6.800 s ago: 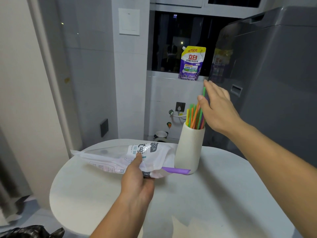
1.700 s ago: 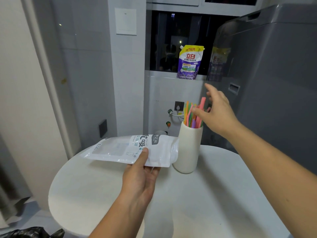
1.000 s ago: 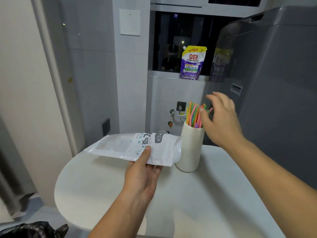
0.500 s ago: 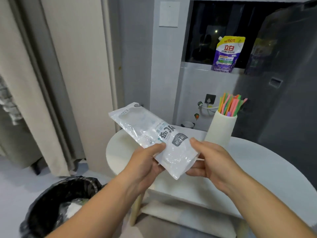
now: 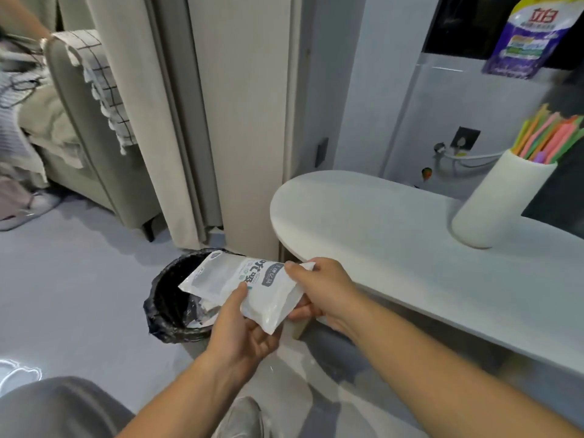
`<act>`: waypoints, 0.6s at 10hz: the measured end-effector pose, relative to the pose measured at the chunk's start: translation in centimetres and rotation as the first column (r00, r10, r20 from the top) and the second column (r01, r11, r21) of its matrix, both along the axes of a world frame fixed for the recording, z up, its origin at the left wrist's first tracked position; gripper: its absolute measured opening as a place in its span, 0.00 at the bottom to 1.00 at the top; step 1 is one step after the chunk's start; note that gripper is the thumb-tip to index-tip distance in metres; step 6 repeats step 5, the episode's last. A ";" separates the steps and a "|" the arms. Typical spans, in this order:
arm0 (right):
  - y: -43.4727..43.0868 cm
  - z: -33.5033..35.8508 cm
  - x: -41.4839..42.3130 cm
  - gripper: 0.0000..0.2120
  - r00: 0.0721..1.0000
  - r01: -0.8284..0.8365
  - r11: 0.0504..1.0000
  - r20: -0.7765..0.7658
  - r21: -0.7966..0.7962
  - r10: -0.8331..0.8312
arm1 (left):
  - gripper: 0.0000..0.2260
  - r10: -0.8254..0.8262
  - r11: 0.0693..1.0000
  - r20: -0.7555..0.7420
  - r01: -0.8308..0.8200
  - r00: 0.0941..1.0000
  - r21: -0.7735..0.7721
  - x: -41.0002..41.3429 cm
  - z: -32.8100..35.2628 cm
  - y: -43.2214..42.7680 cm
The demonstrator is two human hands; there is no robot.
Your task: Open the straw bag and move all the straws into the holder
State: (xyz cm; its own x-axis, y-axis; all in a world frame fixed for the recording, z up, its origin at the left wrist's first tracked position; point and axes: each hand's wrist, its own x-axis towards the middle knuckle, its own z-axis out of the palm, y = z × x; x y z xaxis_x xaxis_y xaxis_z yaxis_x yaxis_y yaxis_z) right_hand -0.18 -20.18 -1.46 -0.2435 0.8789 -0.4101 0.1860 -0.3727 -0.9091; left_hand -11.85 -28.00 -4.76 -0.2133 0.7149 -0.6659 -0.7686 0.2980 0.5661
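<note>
Low in the frame's centre, the left hand (image 5: 243, 330) and right hand (image 5: 322, 292) each pinch the flat white printed plastic straw bag (image 5: 243, 286), holding it over the black-lined round waste bin (image 5: 164, 311). Off at the right edge, the bright plastic straws (image 5: 550, 137) stand in the tall white cylindrical holder (image 5: 496, 200) on the white rounded table (image 5: 363, 216).

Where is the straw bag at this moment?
In the head view, the straw bag is low in the centre, held between the left hand and right hand, over the black bin.
</note>
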 end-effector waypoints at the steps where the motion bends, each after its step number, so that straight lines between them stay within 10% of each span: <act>1: 0.7 -2.6 -2.6 0.12 0.999 -0.017 0.998 0.043 -0.064 0.020 | 0.17 0.035 0.996 0.028 -0.032 0.999 -0.087 -1.6 -1.3 0.4; 6: 1.4 -7.4 -3.8 0.18 0.962 -0.055 0.992 0.259 -0.112 0.083 | 0.27 -0.096 0.957 0.022 0.099 0.995 -0.273 -3.5 -5.4 0.8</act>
